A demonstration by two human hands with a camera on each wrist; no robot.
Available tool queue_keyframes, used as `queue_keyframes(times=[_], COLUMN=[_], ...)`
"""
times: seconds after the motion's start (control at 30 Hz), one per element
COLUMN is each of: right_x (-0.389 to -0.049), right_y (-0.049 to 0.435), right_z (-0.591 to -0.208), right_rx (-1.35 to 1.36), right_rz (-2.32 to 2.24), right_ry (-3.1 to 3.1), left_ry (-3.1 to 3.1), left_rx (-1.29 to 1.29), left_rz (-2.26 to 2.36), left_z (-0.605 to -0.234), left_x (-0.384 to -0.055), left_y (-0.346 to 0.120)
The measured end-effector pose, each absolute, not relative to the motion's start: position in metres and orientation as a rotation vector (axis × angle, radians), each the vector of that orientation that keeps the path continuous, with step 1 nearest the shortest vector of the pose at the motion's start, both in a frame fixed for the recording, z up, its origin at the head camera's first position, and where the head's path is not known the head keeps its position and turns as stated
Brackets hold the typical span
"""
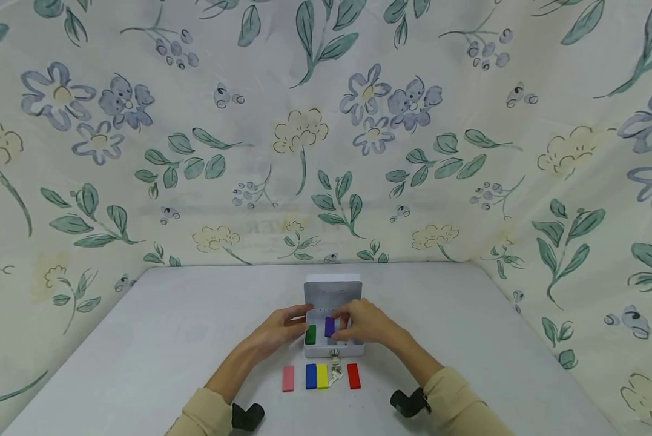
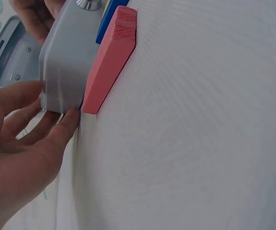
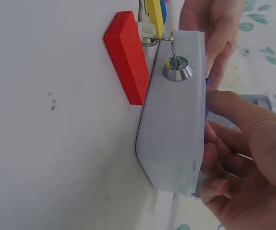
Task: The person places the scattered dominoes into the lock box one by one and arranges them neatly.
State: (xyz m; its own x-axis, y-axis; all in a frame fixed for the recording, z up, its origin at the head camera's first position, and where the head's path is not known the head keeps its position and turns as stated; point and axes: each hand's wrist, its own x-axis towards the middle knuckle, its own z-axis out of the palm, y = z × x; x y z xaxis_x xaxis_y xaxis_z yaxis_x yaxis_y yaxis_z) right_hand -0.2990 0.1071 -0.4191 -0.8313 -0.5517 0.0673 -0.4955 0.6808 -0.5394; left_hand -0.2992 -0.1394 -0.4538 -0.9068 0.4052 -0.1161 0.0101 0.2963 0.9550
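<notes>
A small grey metal cash box [image 1: 333,351] stands on the table with its lid [image 1: 333,295] raised at the back. Over its inside, my right hand [image 1: 366,321] pinches a purple block [image 1: 330,327] between thumb and fingers. In the right wrist view the box's front wall hides most of that block. My left hand [image 2: 27,129] touches the left end of the box, its fingers fairly straight against the wall. Beside it, a green block [image 1: 310,335] is inside the box at the left. A key sits in the front lock [image 3: 177,68].
In front of the box lie a pink block [image 1: 288,378], a blue block [image 1: 311,376], a yellow block [image 1: 322,375] and a red block [image 1: 354,376]. More keys [image 1: 335,370] hang from the lock onto the white table [image 1: 195,315]. Flowered cloth [image 1: 326,151] rises behind the table.
</notes>
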Motion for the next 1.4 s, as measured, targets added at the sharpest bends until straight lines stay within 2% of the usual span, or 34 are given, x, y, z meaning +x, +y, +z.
queue_keyframes(times=[0.7, 1.4], right_x=[-0.293, -0.298], right_y=[0.089, 0.08], right_z=[-0.412, -0.424], right_rx=[-0.84, -0.847], right_rz=[-0.822, -0.78], right_ry=[2.786, 2.773], left_ry=[2.223, 2.243], left_rx=[0.385, 0.378], left_rz=[1.644, 1.636], left_z=[-0.452, -0.452], left_x=[-0.302, -0.299], left_y=[-0.137, -0.139])
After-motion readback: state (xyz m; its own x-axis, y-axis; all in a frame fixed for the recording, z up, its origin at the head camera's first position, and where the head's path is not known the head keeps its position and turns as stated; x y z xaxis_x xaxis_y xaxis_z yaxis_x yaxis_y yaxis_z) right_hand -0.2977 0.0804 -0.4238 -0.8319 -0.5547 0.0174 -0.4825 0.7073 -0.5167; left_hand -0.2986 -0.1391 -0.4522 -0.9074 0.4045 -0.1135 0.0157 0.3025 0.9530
